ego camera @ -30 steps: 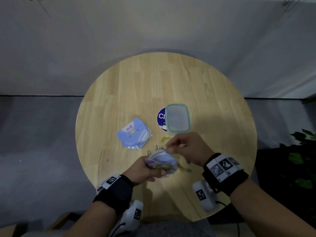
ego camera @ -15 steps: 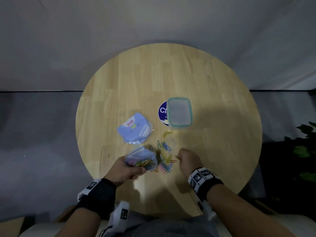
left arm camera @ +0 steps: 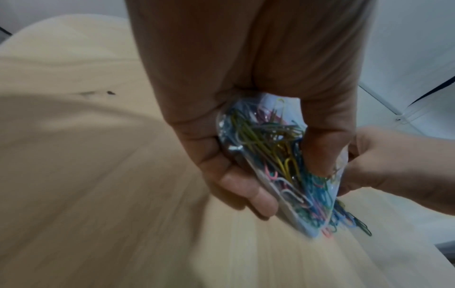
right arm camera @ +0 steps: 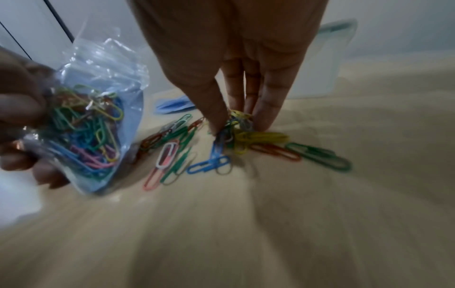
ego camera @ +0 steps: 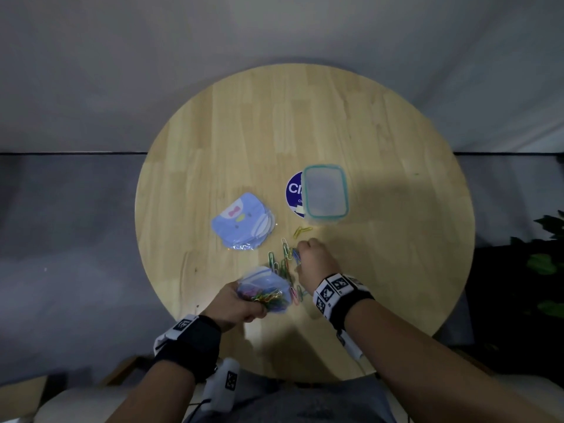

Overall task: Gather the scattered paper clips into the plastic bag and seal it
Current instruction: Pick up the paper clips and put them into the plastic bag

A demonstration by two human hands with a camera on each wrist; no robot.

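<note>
My left hand (ego camera: 236, 303) grips a small clear plastic bag (ego camera: 265, 290) part full of coloured paper clips, held just above the round wooden table (ego camera: 305, 132) near its front edge. In the left wrist view the fingers (left arm camera: 236, 175) curl round the bag (left arm camera: 283, 165). Loose paper clips (ego camera: 285, 257) lie scattered on the wood just beyond the bag. My right hand (ego camera: 316, 261) is down on this pile; in the right wrist view its thumb and fingers (right arm camera: 265, 109) pinch a small bunch of clips (right arm camera: 236, 124), with more clips (right arm camera: 317, 154) spread around. The bag (right arm camera: 98, 120) hangs open at the left.
A lidded clear box with a teal rim (ego camera: 325, 193) stands mid-table, partly over a round blue sticker (ego camera: 294, 190). A packet of blue penguin-print cards (ego camera: 244, 221) lies left of the clips. Two yellow clips (ego camera: 302, 231) lie apart near the box. A plant (ego camera: 549, 239) stands at right.
My right hand left the bag's mouth, dropped to the table and moved forward onto the loose clips. The left hand with the bag lowered and stayed near the table's front.
</note>
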